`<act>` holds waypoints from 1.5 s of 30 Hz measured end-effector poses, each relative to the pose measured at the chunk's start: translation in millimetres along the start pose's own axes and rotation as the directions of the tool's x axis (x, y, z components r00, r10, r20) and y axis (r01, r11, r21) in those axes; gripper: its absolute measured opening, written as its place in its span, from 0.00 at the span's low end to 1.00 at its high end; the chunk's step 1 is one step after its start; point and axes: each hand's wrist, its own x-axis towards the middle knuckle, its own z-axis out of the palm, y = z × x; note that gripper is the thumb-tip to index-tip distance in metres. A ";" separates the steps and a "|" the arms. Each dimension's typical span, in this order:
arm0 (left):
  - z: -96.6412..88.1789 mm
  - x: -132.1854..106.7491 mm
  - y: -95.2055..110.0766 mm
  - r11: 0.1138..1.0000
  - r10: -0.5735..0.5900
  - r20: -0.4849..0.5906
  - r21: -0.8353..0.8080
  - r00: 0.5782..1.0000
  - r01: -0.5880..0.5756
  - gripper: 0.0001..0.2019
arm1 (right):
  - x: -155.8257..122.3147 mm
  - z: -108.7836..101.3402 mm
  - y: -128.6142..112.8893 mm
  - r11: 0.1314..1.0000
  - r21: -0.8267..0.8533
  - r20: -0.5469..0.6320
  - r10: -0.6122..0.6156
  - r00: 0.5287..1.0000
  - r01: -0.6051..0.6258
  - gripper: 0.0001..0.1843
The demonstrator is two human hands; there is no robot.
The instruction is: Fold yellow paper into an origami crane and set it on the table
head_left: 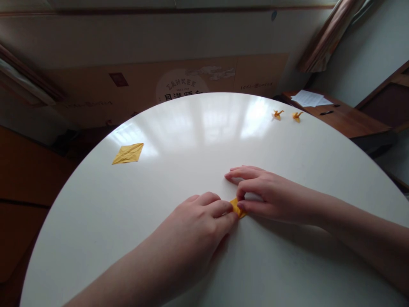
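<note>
A small folded piece of yellow paper point(235, 207) lies on the white round table point(179, 179), partly covered by my fingers. My left hand point(209, 213) has its thumb and fingers closed on the paper's left side. From the right, my right hand point(260, 192) pinches the paper's right part between thumb and index finger, while its other fingers stretch out over the tabletop. The paper's exact folded shape is hidden under the fingertips.
A creased yellow paper sheet point(128, 153) lies at the table's left. Two folded paper cranes point(277, 114) point(297, 116) stand near the far right edge. Beyond it, a brown wooden desk point(348, 117) holds white papers point(310, 98). A printed cardboard panel point(140, 85) leans behind.
</note>
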 end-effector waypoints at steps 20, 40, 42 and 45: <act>2.5 -0.2 -1.6 1.000 -0.008 0.007 0.017 1.000 0.008 0.12 | -0.2 0.6 -3.3 0.998 -0.055 -0.020 -0.012 1.000 0.011 0.08; 4.4 0.7 -3.8 0.999 -0.027 0.017 0.040 0.999 0.026 0.12 | 1.4 1.8 -2.4 0.990 -0.124 -0.006 -0.062 0.998 0.061 0.06; 2.9 1.0 -3.5 1.000 -0.022 0.017 0.022 1.000 0.021 0.11 | 1.2 1.5 -3.0 0.990 -0.126 -0.007 -0.058 0.998 0.057 0.06; 0.8 1.1 -2.9 1.000 -0.007 0.019 -0.001 1.000 0.007 0.10 | 0.7 1.3 -3.6 0.990 -0.133 0.000 -0.055 0.998 0.055 0.06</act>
